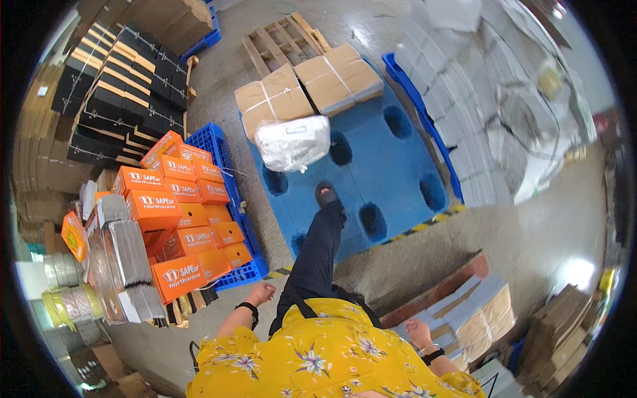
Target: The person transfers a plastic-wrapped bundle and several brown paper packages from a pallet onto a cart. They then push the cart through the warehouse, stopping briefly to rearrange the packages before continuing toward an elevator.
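Observation:
My left hand [262,292], with a black band on the wrist, hangs beside my thigh. Its fingers are loosely curled, with nothing seen in them. On the other side my right hand [419,331] hangs with curled fingers, and I see nothing in it. From above it overlaps a stack of paper-wrapped bundles [479,318]; whether they touch I cannot tell. One foot [325,194] is planted on a blue plastic pallet [415,172]. At its far left end sit two brown-wrapped, strapped bundles [340,76] and a white plastic-wrapped package [292,142].
Orange boxes [179,275] are piled on another blue pallet [244,273] at left, with black cartons [109,99] behind. A wooden pallet [279,43] lies far ahead. White stacked goods [464,132] rise at right. Cardboard stacks [561,338] stand at lower right.

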The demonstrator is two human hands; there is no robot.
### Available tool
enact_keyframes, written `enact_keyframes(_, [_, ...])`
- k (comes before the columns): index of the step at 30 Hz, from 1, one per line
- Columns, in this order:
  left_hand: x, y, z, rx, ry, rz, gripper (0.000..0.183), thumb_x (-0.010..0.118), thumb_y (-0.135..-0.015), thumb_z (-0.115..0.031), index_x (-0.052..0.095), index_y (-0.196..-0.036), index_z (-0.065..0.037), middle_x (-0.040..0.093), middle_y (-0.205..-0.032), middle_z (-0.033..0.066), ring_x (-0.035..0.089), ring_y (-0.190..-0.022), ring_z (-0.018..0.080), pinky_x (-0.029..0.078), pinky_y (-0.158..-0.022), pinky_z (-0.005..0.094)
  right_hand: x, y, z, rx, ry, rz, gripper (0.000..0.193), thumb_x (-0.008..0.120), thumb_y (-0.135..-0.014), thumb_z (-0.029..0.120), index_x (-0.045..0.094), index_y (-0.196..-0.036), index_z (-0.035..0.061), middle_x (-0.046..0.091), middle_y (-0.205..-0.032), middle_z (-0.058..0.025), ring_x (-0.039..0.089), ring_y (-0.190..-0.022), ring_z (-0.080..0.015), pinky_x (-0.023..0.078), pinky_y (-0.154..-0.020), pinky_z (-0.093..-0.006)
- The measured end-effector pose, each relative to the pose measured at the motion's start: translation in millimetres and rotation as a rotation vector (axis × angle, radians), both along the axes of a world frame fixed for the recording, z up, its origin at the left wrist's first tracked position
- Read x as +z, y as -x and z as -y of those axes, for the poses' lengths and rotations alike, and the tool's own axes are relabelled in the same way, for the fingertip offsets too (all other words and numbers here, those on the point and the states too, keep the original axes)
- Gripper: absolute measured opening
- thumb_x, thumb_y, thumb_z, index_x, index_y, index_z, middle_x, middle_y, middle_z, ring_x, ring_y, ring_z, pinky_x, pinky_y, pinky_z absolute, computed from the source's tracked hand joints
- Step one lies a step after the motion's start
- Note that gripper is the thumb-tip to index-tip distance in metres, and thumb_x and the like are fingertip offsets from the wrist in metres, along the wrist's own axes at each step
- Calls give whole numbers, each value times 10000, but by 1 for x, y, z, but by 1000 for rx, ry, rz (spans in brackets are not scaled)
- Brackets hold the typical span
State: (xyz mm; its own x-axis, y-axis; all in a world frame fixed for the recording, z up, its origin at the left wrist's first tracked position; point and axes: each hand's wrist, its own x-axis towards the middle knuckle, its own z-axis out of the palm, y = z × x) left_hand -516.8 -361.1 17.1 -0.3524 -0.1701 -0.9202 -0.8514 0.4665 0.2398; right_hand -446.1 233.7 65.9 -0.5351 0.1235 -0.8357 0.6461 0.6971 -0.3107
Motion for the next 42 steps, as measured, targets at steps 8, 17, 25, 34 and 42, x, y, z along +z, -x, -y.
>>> enact_keyframes(8, [38, 182, 21, 567, -194, -166, 238, 555, -971, -201, 622, -1112, -22, 676, -851, 80, 658, -738, 161, 534, -659, 297, 32, 274, 54, 96, 289, 126, 208, 527, -930, 161, 681, -1003, 41, 694, -814, -84, 652, -696, -157, 523, -636, -291])
enact_keyframes(17, [97, 162, 18, 819, 78, 6, 249, 622, -942, -240, 632, -1045, -14, 662, -750, 76, 640, -637, 159, 524, -571, 282, -95, 637, 77, 12, -3, -222, 267, 592, -894, 259, 688, -979, 25, 694, -791, -164, 688, -718, -302, 525, -683, -389])
enact_keyframes(25, [68, 185, -113, 968, 69, 26, 94, 615, -912, -149, 644, -911, -60, 613, -770, 122, 579, -754, 275, 470, -812, 410, -302, 926, 169, 317, -8, -436, 230, 627, -870, 242, 710, -929, 36, 704, -773, -137, 687, -728, -262, 534, -695, -368])
enact_keyframes(34, [-12, 246, -161, 1051, 70, 194, 107, 608, -917, -155, 645, -911, -55, 618, -766, 119, 586, -742, 269, 476, -789, 405, -407, 1078, 372, 324, -13, -716, 449, 696, -800, 148, 527, -1181, -21, 570, -1115, -235, 529, -1088, -397, 431, -952, -462])
enact_keyframes(42, [-33, 240, -192, 1100, 49, 265, 119, 602, -922, -161, 645, -912, -51, 622, -762, 117, 591, -732, 265, 481, -769, 400, -392, 1095, 413, 374, -429, -707, 562, 779, -740, 189, 486, -1163, -38, 529, -1145, -235, 514, -1118, -382, 432, -957, -459])
